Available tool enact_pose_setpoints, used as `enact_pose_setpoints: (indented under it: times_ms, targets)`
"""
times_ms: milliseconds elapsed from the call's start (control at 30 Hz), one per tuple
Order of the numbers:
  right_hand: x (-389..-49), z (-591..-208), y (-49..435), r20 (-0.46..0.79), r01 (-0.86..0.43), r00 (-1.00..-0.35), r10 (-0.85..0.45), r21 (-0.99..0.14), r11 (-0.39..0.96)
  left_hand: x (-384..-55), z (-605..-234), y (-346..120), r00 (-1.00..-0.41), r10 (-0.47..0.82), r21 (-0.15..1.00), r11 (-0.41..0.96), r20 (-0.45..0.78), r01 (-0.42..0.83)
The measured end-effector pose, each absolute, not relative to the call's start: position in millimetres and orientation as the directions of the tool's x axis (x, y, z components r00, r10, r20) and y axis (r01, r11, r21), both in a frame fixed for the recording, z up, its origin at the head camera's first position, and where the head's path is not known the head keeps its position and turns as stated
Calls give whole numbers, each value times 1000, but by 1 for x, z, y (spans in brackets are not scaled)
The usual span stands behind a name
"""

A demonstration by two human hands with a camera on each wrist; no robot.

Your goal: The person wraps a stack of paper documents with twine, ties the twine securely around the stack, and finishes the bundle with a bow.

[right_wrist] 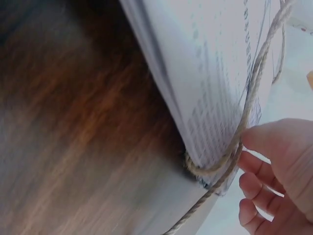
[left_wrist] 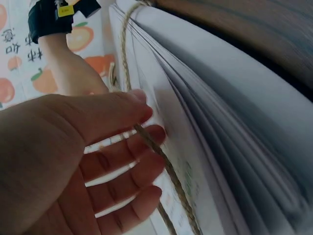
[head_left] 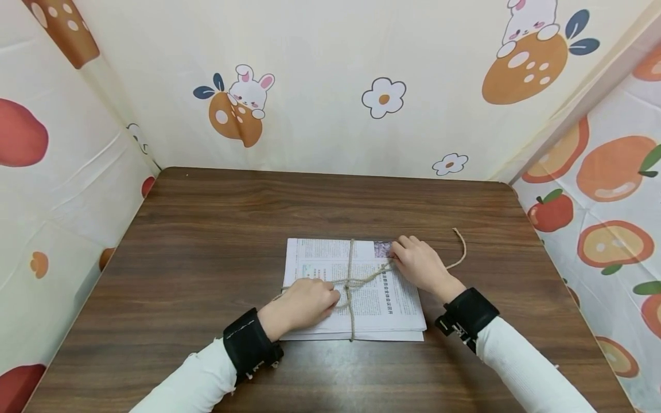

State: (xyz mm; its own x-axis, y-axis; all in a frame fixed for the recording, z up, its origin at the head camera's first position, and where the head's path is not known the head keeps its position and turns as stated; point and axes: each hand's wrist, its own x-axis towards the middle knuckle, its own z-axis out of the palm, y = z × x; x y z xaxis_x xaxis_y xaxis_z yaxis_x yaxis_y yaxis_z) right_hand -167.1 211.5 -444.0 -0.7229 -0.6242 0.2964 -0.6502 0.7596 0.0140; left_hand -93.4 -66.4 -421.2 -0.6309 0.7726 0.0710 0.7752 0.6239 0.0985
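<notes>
A flat stack of folded newspapers [head_left: 397, 324] lies on the table with jute twine [head_left: 348, 283] crossed over its top. The strands meet near the middle of the stack. My left hand [head_left: 308, 303] is over the left part of the papers; in the left wrist view its thumb and fingers pinch a length of twine [left_wrist: 171, 171]. At the upper right corner, my right hand [head_left: 419, 261] pinches another length of twine [right_wrist: 254, 88] between thumb and forefinger. Past that hand, a loose twine tail curves out to the right.
The brown wood-grain table [head_left: 206, 229] surrounds the stack. Behind it stands a cream wall [head_left: 320, 115] printed with rabbits and flowers, and fruit-printed sheets hang at both sides. Black bands [head_left: 470, 315] wrap both wrists.
</notes>
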Motion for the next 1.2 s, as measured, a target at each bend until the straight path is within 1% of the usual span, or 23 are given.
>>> enact_pose_setpoints:
  times_ms: [200, 400, 467, 533, 600, 733, 867, 967, 1100, 1200]
  targets:
    - [-163, -443, 202, 293, -716, -659, -693, 41, 697, -90, -419, -47, -676, 732, -4, 678, 88, 735]
    - [-162, -443, 197, 272, -734, -644, -715, 44, 678, -87, -425, -28, -692, 707, -85, 706, 144, 703]
    - [-162, -444, 196, 284, -738, -636, -718, 51, 673, -87, -428, -25, -687, 708, -99, 705, 162, 703]
    - [-164, -444, 195, 296, -732, -634, -715, 70, 678, -88, -429, -26, -677, 715, -82, 696, 174, 713]
    - [-166, -445, 194, 305, -721, -637, -708, 89, 687, -88, -429, -28, -662, 730, -33, 676, 171, 736]
    - [-170, -446, 197, 293, -679, -672, -680, 120, 724, -88, -424, -34, -628, 768, 74, 624, 129, 778]
    - [-173, -448, 198, 288, -659, -688, -666, 137, 739, -88, -421, -40, -576, 809, 75, 571, 113, 817]
    - [-174, -448, 197, 295, -658, -685, -666, 140, 740, -88, -418, -45, -556, 825, 71, 551, 99, 831]
    - [-175, -448, 195, 290, -644, -701, -652, 136, 753, -89, -415, -50, -549, 833, 82, 544, 62, 835]
    - [-175, -448, 194, 288, -631, -713, -639, 131, 764, -91, -413, -51, -562, 827, 119, 555, 31, 823]
